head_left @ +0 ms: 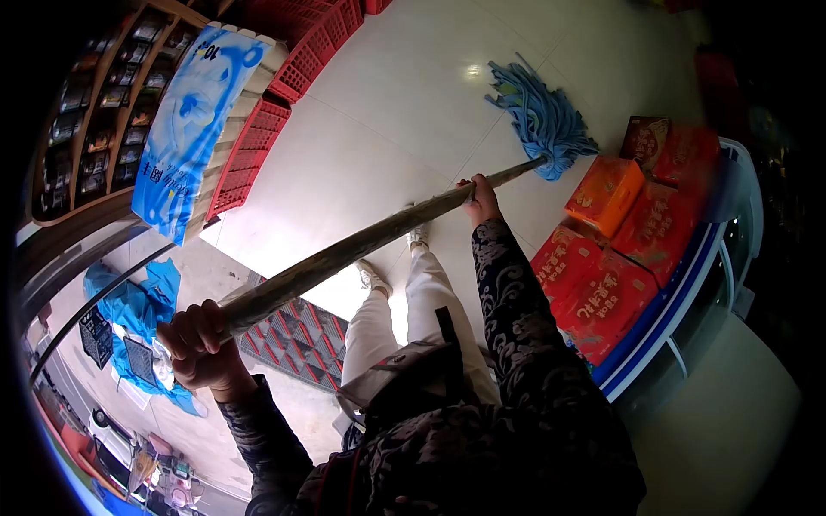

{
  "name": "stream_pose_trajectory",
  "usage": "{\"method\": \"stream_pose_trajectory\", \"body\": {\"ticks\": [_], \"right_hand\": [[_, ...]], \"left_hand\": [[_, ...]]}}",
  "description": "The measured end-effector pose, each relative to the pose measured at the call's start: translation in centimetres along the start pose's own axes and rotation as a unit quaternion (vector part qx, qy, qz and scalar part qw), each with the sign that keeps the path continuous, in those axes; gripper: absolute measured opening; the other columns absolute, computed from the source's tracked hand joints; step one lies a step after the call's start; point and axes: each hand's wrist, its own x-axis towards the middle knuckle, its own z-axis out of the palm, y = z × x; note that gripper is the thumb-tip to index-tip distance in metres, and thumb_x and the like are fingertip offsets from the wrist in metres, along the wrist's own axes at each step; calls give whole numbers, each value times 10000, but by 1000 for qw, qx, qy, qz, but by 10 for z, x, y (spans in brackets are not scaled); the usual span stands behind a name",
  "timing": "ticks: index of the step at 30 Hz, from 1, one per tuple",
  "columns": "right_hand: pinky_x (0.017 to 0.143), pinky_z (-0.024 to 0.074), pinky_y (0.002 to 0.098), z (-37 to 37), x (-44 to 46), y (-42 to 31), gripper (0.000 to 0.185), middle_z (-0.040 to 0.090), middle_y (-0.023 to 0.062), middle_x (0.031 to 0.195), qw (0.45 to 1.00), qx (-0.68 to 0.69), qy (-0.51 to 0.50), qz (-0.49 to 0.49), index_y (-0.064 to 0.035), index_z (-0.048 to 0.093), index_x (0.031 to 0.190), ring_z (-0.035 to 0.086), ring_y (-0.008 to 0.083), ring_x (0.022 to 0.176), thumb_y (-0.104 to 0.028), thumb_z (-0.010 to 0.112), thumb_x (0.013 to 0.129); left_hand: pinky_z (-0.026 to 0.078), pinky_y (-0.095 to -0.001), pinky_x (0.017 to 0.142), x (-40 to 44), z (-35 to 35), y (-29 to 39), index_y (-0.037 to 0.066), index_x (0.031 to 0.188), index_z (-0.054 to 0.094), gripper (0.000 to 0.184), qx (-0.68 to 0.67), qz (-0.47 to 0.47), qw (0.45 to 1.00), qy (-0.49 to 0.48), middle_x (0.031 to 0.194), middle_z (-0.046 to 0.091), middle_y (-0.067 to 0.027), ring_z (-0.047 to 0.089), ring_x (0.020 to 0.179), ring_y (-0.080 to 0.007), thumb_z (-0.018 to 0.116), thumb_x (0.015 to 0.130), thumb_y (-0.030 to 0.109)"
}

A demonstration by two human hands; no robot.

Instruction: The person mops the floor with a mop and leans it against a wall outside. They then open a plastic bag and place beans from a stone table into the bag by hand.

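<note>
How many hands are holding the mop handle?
2: the left hand near one end of the mop handle, the right hand farther along it, closer to the blue mop head.

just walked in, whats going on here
Someone is holding a mop two-handed. The left hand is closed around the handle near its upper end, and the right hand grips it further down, closer to the mop's blue strands. Those strands lie spread on the pale tiled floor, near some stacked red boxes. Red plastic crates stand on the left side of the view, and a patterned mat lies beside the person's legs.
</note>
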Motion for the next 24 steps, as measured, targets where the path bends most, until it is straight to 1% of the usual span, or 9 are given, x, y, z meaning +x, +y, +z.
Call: {"method": "stream_pose_trajectory", "body": {"ticks": [3, 7, 9, 11, 13, 15, 18, 23, 24], "right_hand": [[588, 453, 345, 10, -26, 55, 134, 409, 104, 733, 1000, -9, -19, 4, -40, 347, 801, 474, 214, 633, 20, 448, 738], [608, 466, 350, 29, -68, 133, 147, 412, 101, 739, 997, -25, -26, 61, -45, 354, 822, 479, 218, 640, -3, 466, 736], [609, 469, 345, 37, -88, 173, 156, 417, 101, 732, 995, -37, -21, 89, -47, 352, 830, 481, 214, 642, -8, 470, 735], [603, 471, 341, 37, -107, 210, 154, 421, 98, 729, 988, -57, -63, 130, -51, 356, 832, 482, 212, 645, -15, 472, 737], [582, 472, 344, 44, -136, 233, 140, 426, 96, 735, 982, -95, -45, 159, -50, 361, 833, 483, 216, 621, -37, 468, 744], [567, 469, 352, 33, -125, 259, 127, 423, 80, 724, 977, -99, -28, 184, -78, 382, 820, 479, 212, 600, -52, 479, 742], [537, 461, 351, 29, -125, 258, 147, 423, 73, 719, 978, -132, -18, 162, -82, 386, 799, 476, 217, 578, -39, 503, 721], [620, 467, 336, 31, -120, 226, 155, 429, 57, 723, 968, -195, -78, 138, -87, 403, 745, 491, 187, 663, -87, 557, 720], [633, 468, 333, 32, -121, 218, 159, 429, 54, 722, 967, -206, -84, 127, -88, 405, 738, 491, 179, 672, -100, 563, 723]], "left_hand": [[295, -271, 519, -14, -19, 50, 157, 584, 360, 219, -10, 32, 999, -7, 504, 333, 20, 347, 441, -108, 550, 656, 74], [314, -254, 506, -44, -55, 131, 164, 569, 380, 277, 11, 67, 997, -28, 491, 346, 35, 381, 434, -97, 635, 661, 107], [329, -236, 479, -63, -71, 170, 166, 572, 405, 261, 45, 101, 994, -15, 468, 375, 41, 406, 404, -86, 641, 669, 116], [337, -228, 453, -79, -83, 205, 164, 580, 418, 247, 60, 120, 991, -29, 461, 395, 39, 422, 402, -85, 639, 676, 107], [357, -228, 447, -99, -86, 228, 161, 592, 424, 238, 69, 139, 988, -15, 460, 410, 30, 442, 392, -87, 628, 696, 97], [363, -231, 446, -118, -95, 240, 157, 615, 425, 226, 66, 158, 985, 12, 468, 420, 27, 449, 391, -92, 627, 699, 99], [366, -241, 431, -126, -93, 228, 142, 654, 407, 181, 77, 188, 978, 50, 483, 412, 18, 436, 384, -103, 572, 711, 96], [346, -246, 411, -115, -46, 204, 139, 639, 400, 194, 72, 206, 972, 89, 483, 395, 20, 404, 372, -96, 575, 710, 95], [333, -238, 403, -117, -39, 202, 140, 630, 395, 231, 80, 203, 971, 97, 488, 397, 23, 396, 372, -91, 611, 708, 114]]}}
